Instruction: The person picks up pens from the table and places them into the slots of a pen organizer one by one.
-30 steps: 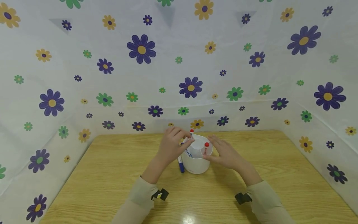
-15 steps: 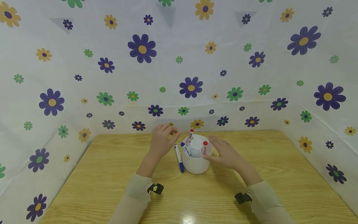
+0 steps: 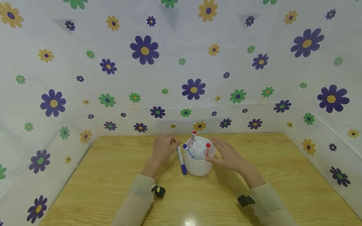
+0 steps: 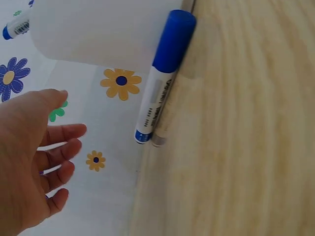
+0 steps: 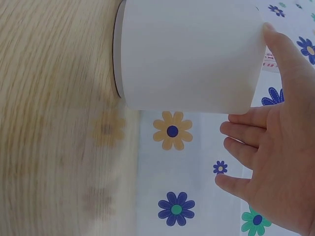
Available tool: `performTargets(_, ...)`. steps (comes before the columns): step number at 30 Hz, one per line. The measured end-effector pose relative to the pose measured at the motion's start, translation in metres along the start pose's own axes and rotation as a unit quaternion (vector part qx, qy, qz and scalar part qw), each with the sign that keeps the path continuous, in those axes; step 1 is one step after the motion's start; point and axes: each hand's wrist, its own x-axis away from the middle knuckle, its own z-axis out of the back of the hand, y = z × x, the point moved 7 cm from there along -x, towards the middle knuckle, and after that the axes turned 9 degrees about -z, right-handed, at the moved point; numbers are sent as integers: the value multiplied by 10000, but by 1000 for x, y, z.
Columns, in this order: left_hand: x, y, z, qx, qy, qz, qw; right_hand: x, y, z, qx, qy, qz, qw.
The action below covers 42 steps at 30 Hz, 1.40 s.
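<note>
A white round pen holder (image 3: 198, 168) stands upright on the table. Inside it lean a blue-capped marker (image 3: 188, 151), a red-capped marker (image 3: 193, 139) towards the back and another red-capped marker (image 3: 207, 150) at the right. To the holder's left lies a blue-capped whiteboard marker (image 3: 181, 160), its cap towards the front. My left hand (image 3: 162, 147) hovers left of that marker's far end, fingers loosely bent, nothing held; in the left wrist view a gap separates them. My right hand (image 3: 227, 155) rests at the holder's right side, thumb at the near rim and fingers at the far side.
The wooden table (image 3: 113, 175) runs back to a white flowered cloth (image 3: 169, 69), which also rises on both sides. Dark wrist devices (image 3: 246, 200) sit at both sleeves.
My left hand has withdrawn from the back red-capped marker, moved left, then lowered slightly towards the table. That marker now leans in the holder. My right hand stays in place.
</note>
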Motion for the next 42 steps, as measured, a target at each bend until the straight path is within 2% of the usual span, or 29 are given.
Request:
performTargets(2, 1, -5, -7, -25, -308, 191, 9993, -1, 0, 0, -1, 4, -12, 10000)
performTargets(6, 3, -11, -16, -19, -727, 441, 9964, -1, 0, -1, 4, 19, -18, 10000)
performTargets(13, 2, -16, -32, -107, -1274, 838, 9882, -1, 0, -1, 6, 35, -18, 10000)
performTargets(19, 3, -14, -43, -84, -1736, 1161, 9779, -1, 1, -2, 26, 37, -28, 10000)
performTargets(23, 3, -11, -45, -145, -2056, 1333, 9694, -1, 1, -2, 41, 38, -17, 10000)
performTargets(31, -1, -9, -47, -38, -2202, 1508, 9637, -2, 1, -2, 67, 6, -69, 10000)
performTargets(42, -4, -12, -59, 162, -2186, 1705, 9607, -2, 3, -3, 49, -16, -95, 9999)
